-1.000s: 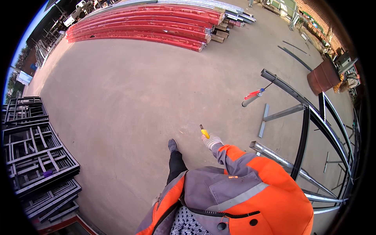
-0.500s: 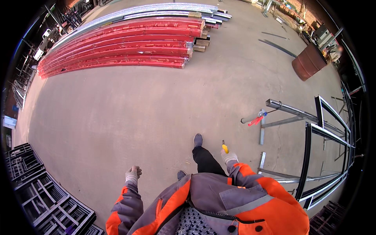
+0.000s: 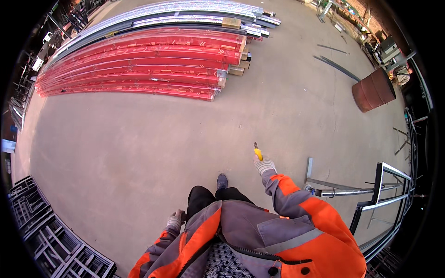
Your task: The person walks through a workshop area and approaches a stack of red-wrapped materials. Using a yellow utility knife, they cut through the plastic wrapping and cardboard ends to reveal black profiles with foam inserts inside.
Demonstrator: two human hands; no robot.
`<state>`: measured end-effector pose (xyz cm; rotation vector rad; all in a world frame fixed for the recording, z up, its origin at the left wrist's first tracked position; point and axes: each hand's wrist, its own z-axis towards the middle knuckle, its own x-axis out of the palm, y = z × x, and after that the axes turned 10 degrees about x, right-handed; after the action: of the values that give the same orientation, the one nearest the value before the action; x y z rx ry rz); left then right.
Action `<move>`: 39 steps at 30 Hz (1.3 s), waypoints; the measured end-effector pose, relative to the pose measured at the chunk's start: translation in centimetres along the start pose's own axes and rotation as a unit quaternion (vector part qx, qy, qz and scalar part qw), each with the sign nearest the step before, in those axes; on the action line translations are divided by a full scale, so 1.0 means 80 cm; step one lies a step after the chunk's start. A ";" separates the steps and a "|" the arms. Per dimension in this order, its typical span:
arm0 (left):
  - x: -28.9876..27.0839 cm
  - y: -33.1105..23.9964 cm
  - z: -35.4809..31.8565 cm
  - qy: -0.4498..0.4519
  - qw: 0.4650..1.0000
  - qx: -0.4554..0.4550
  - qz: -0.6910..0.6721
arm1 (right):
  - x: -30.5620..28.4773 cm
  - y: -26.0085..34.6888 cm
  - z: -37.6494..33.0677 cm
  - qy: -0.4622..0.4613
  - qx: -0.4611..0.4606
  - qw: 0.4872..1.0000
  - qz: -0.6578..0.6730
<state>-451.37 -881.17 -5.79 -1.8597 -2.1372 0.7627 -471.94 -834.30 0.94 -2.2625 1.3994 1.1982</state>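
Observation:
In my right hand (image 3: 262, 163), wearing a pale knit glove, is a yellow utility knife (image 3: 258, 153), its narrow dark tip pointing away from me. That arm reaches forward over the concrete floor. My left hand (image 3: 176, 217), also gloved, hangs low beside my left thigh, close to the jacket hem. Its fingers are loosely curled, and nothing shows in them. One dark shoe (image 3: 222, 181) is visible between the hands.
Long bundles wrapped in red film (image 3: 139, 69) lie ahead left, beside silvery profiles (image 3: 185, 10). A rusty drum (image 3: 373, 90) stands far right. Welded metal frames (image 3: 381, 199) rest on supports at my right. Stacked dark frames (image 3: 58, 238) fill the near left.
I have stepped forward, and the red bundles and drum sit lower in view. The right hand with the knife has reached farther forward; the left has swung back toward my thigh.

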 end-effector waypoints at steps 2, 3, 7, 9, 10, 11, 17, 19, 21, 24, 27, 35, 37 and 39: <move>0.031 -0.084 0.029 -0.007 0.999 0.016 0.046 | -0.029 0.049 0.039 -0.046 -0.028 0.999 -0.001; 0.036 -0.116 0.056 -0.009 0.999 0.029 0.035 | -0.038 0.075 0.053 -0.065 -0.044 0.997 0.001; 0.089 -0.236 0.151 0.013 0.999 0.036 0.019 | -0.068 0.151 0.108 -0.051 -0.045 0.997 0.036; 0.127 -0.287 0.193 0.038 0.997 0.051 0.047 | -0.075 0.178 0.132 -0.075 -0.043 0.996 0.030; 0.146 -0.311 0.211 0.050 0.995 0.059 0.059 | -0.073 0.182 0.150 -0.067 -0.033 0.996 0.038; 0.168 -0.332 0.230 0.074 0.993 0.058 0.071 | -0.073 0.177 0.168 -0.063 -0.021 0.997 0.042; 0.250 -0.447 0.332 0.128 0.981 0.033 0.144 | -0.084 0.211 0.224 -0.044 0.054 0.997 0.010; 0.275 -0.494 0.363 0.124 0.982 0.033 0.136 | -0.098 0.248 0.253 -0.027 0.075 0.997 0.007; 0.303 -0.557 0.372 0.127 0.984 0.037 0.118 | -0.109 0.277 0.270 0.005 0.129 0.992 0.006; 0.325 -0.667 0.418 0.121 0.984 0.087 0.102 | -0.131 0.352 0.284 0.005 0.098 0.994 0.045; 0.382 -0.759 0.461 0.126 0.985 0.105 0.054 | -0.124 0.370 0.320 0.011 0.077 0.995 0.062; 0.578 -0.924 0.478 0.165 0.975 0.138 -0.056 | -0.168 0.399 0.486 0.004 0.003 0.983 0.184; 0.626 -0.946 0.480 0.172 0.970 0.116 -0.123 | -0.208 0.441 0.544 -0.026 -0.027 0.981 0.193; 0.671 -0.964 0.481 0.169 0.963 0.102 -0.183 | -0.249 0.487 0.612 -0.031 -0.069 0.979 0.191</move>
<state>-545.90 -844.14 -8.74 -1.3255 -2.0069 0.5150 -533.91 -814.27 -7.44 -2.0775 1.8369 1.5064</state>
